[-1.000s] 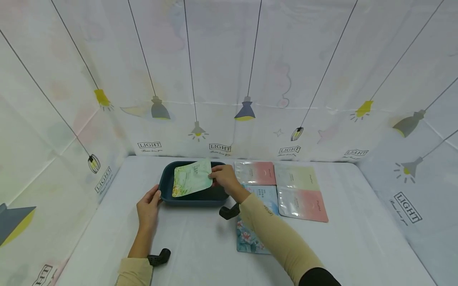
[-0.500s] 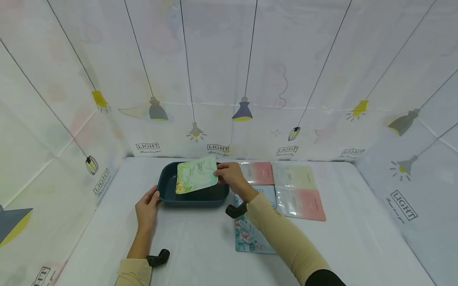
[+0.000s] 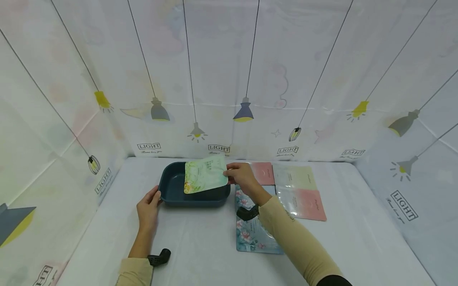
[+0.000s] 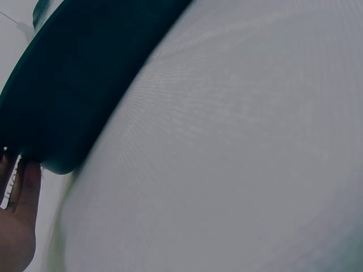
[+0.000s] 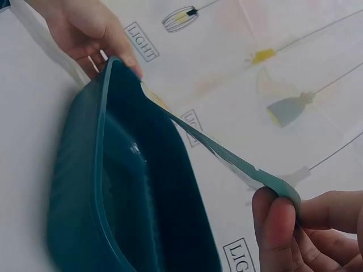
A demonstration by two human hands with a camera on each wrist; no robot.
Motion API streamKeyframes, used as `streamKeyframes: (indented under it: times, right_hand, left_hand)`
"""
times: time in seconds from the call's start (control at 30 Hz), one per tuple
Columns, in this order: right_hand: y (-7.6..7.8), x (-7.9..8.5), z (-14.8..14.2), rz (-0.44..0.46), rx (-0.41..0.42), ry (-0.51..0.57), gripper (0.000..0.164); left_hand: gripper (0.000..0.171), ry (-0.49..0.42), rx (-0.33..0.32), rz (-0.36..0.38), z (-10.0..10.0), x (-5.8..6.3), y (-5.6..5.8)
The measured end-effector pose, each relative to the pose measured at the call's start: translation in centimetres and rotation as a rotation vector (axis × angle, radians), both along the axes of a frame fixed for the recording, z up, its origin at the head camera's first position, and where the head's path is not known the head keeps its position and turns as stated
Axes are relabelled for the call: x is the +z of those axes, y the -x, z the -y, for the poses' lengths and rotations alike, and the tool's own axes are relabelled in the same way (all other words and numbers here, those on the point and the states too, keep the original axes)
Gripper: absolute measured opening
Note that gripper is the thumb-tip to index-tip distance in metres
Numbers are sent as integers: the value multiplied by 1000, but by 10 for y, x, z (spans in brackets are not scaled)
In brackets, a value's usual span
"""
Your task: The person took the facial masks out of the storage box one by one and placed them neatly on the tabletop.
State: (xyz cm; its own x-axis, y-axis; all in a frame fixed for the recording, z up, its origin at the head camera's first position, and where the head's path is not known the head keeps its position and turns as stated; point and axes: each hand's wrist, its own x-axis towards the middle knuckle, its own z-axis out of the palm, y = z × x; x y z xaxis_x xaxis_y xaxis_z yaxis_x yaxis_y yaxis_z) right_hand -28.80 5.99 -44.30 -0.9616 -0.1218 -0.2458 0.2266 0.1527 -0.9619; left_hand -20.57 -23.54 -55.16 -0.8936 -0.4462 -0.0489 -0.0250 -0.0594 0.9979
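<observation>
A pale green face mask sachet (image 3: 205, 174) with a yellow floral print hangs tilted over the dark teal plastic tray (image 3: 171, 203). My right hand (image 3: 243, 176) pinches its right edge between thumb and fingers. Seen edge-on in the right wrist view, the thin sachet (image 5: 215, 148) slants above the tray's rim, bent where the right hand (image 5: 306, 229) grips it. My left hand (image 3: 148, 202) holds the tray's left end, thumb and fingers at the corner. The bare tray floor (image 5: 127, 187) shows in the right wrist view.
Right of the tray lie flat sachets: a pink-silver one (image 3: 262, 172), a yellow-green one (image 3: 297, 177), another pink one (image 3: 302, 203) and a blue floral one (image 3: 250, 238) partly under the right forearm. A white curtain printed with lamps (image 3: 222, 79) stands behind the white table (image 3: 196, 246).
My right hand has moved right and slightly up, lifting the green sachet out of the tray and across toward its right side. The left hand and the tray have stayed in place.
</observation>
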Motion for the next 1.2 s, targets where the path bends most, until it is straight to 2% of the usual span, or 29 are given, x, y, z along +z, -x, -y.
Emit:
streamKeyframes:
  times: [0.1,0.33,0.63,0.93,1.2]
  right_hand:
    - [-2,2,-9,-10,4,0,32]
    - [-10,9,-34,-11,-6,-8,35]
    - [-15,11,-72,-114,39,8,34]
    - [-23,9,-106,-87,13,3,39]
    - [-34,8,-131,-76,3,-20,41]
  left_hand:
    - [41,18,11,-14,0,-4,3]
    - [42,2,9,-22,-1,-2,4]
    - [41,7,12,-21,0,0,3]
    - [42,27,11,2,1,-1,2]
    - [42,29,12,-10,-1,-4,0]
